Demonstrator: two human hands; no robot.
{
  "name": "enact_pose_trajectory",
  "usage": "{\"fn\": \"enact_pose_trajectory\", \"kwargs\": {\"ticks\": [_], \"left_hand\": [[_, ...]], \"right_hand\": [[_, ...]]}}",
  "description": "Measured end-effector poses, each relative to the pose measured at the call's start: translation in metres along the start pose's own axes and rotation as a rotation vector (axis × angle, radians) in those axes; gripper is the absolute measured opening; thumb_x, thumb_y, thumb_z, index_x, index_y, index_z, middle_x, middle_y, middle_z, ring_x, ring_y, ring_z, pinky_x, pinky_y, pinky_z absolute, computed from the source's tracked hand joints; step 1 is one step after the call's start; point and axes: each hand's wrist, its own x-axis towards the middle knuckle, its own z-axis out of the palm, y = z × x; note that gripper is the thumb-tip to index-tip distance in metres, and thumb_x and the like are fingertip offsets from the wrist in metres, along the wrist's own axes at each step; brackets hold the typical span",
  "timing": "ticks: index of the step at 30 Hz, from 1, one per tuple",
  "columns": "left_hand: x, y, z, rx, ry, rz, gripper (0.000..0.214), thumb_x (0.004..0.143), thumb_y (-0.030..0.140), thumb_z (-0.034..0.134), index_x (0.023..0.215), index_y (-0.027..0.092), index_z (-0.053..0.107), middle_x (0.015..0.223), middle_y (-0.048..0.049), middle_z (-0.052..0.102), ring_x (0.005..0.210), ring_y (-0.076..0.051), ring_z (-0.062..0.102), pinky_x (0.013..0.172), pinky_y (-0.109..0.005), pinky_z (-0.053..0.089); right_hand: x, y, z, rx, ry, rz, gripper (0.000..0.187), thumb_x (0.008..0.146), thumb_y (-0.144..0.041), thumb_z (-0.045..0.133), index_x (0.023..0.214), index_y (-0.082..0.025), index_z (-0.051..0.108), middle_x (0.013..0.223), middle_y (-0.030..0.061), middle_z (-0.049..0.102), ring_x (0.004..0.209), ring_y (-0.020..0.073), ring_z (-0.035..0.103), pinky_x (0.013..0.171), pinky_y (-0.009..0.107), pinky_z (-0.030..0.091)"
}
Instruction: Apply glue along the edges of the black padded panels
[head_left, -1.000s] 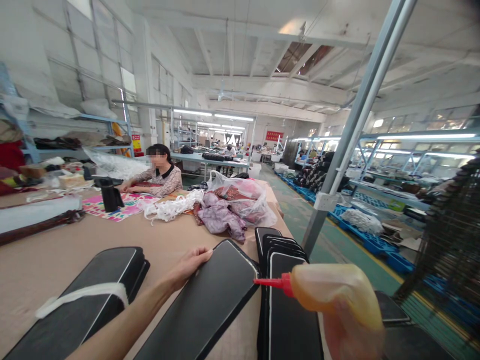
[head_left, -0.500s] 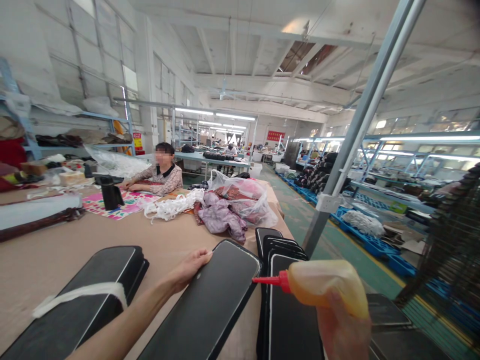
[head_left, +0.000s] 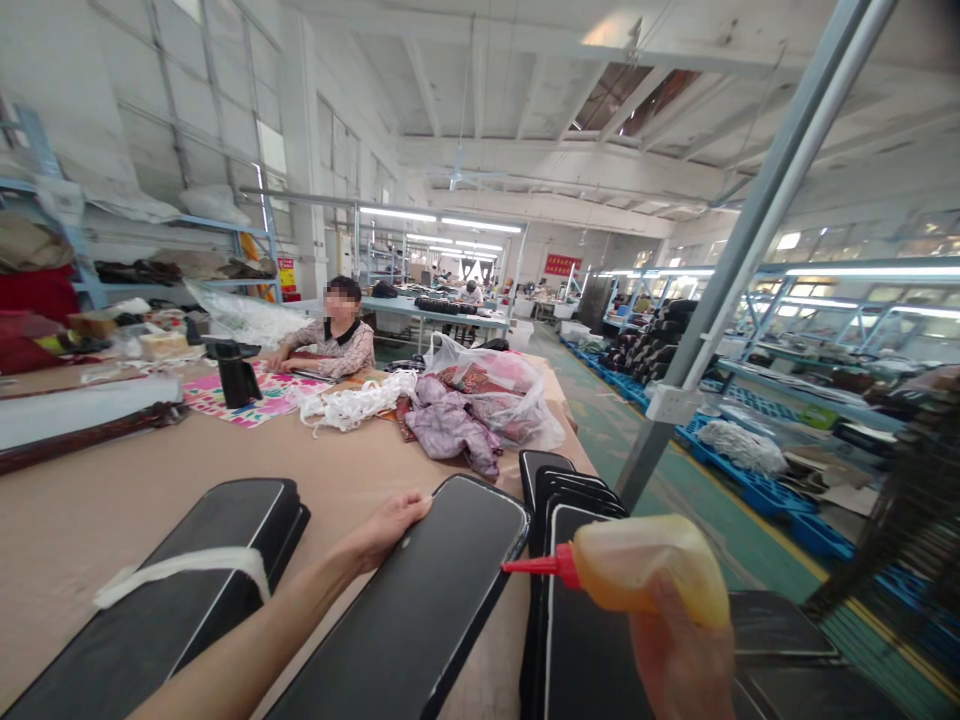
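My left hand (head_left: 382,530) rests on the far left edge of a long black panel with a pale rim (head_left: 420,610), fingers curled over the edge. My right hand (head_left: 679,655) grips a yellow squeeze bottle (head_left: 645,575) whose red nozzle (head_left: 534,566) points left at the panel's right rim. Beneath the bottle stands a stack of similar black panels (head_left: 570,560).
A bundle of black panels tied with white tape (head_left: 180,590) lies at the left on the brown table (head_left: 97,500). Farther off lie purple cloth (head_left: 450,425), a plastic bag (head_left: 502,395) and white cord (head_left: 352,400). A seated person (head_left: 334,335) works at the far end. A slanted metal post (head_left: 720,290) rises at the right.
The view has shifted a little leftward and downward. The bottle's nozzle has dropped slightly and stays at the panel's right rim. My left hand keeps its hold on the panel.
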Motion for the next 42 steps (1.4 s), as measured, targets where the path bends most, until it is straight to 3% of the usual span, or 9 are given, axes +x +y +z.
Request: {"fn": "enact_pose_trajectory", "kwargs": {"ticks": [7, 15, 21, 26, 31, 35, 42], "left_hand": [[0.002, -0.003, -0.001, -0.015, -0.021, -0.004, 0.049, 0.056, 0.057, 0.071, 0.072, 0.02, 0.043, 0.056, 0.0086, 0.048, 0.049, -0.006, 0.039, 0.048, -0.019, 0.029], [0.008, -0.007, -0.003, -0.031, -0.006, -0.029, 0.051, 0.054, 0.058, 0.072, 0.073, 0.019, 0.044, 0.057, 0.0085, 0.048, 0.049, -0.006, 0.041, 0.049, -0.019, 0.031], [0.012, -0.008, -0.004, -0.046, -0.023, -0.03, 0.049, 0.055, 0.056, 0.072, 0.073, 0.019, 0.045, 0.057, 0.0081, 0.048, 0.048, -0.007, 0.041, 0.049, -0.02, 0.032], [0.016, -0.01, -0.004, -0.037, -0.015, -0.032, 0.048, 0.056, 0.056, 0.072, 0.073, 0.02, 0.044, 0.055, 0.0086, 0.047, 0.047, -0.006, 0.04, 0.047, -0.02, 0.031], [0.022, -0.011, -0.004, -0.026, -0.02, -0.034, 0.049, 0.056, 0.057, 0.071, 0.072, 0.02, 0.044, 0.053, 0.0092, 0.047, 0.045, -0.006, 0.041, 0.046, -0.019, 0.03], [0.027, -0.012, -0.004, -0.027, -0.043, -0.031, 0.051, 0.054, 0.058, 0.071, 0.072, 0.019, 0.045, 0.053, 0.0082, 0.049, 0.045, -0.007, 0.043, 0.047, -0.02, 0.032], [0.034, -0.012, -0.003, -0.029, -0.045, -0.039, 0.045, 0.058, 0.054, 0.072, 0.07, 0.019, 0.045, 0.052, 0.0076, 0.05, 0.043, -0.007, 0.043, 0.047, -0.02, 0.033]], "right_hand": [[-0.005, 0.002, 0.002, -0.069, -0.068, -0.03, 0.043, 0.058, -0.035, 0.083, 0.095, -0.021, 0.066, 0.082, 0.0017, 0.065, 0.077, 0.019, 0.059, 0.066, 0.025, 0.051], [-0.012, -0.002, 0.008, -0.053, -0.03, 0.01, 0.04, 0.053, -0.032, 0.085, 0.086, -0.018, 0.067, 0.082, 0.0026, 0.065, 0.073, 0.0188, 0.059, 0.063, 0.025, 0.052], [-0.018, -0.003, 0.007, -0.084, -0.041, 0.051, 0.036, 0.055, -0.035, 0.085, 0.081, -0.019, 0.067, 0.077, 0.0019, 0.064, 0.069, 0.0164, 0.059, 0.058, 0.02, 0.051], [-0.02, -0.003, 0.008, -0.103, -0.043, 0.06, 0.046, 0.053, -0.037, 0.086, 0.091, -0.019, 0.067, 0.07, 0.0015, 0.063, 0.061, 0.0162, 0.058, 0.052, 0.02, 0.05], [-0.024, -0.004, 0.012, -0.095, -0.068, 0.033, 0.048, 0.054, -0.035, 0.085, 0.095, -0.017, 0.067, 0.075, 0.0031, 0.064, 0.068, 0.0188, 0.061, 0.058, 0.023, 0.053], [-0.028, -0.007, 0.012, -0.051, -0.044, 0.097, 0.053, 0.047, -0.032, 0.089, 0.094, -0.018, 0.068, 0.079, 0.0033, 0.065, 0.068, 0.0181, 0.062, 0.059, 0.022, 0.054], [-0.023, -0.001, 0.0, -0.089, -0.129, 0.09, 0.049, 0.055, -0.031, 0.086, 0.098, -0.02, 0.067, 0.08, 0.0062, 0.066, 0.072, 0.0221, 0.063, 0.058, 0.026, 0.056]]}}
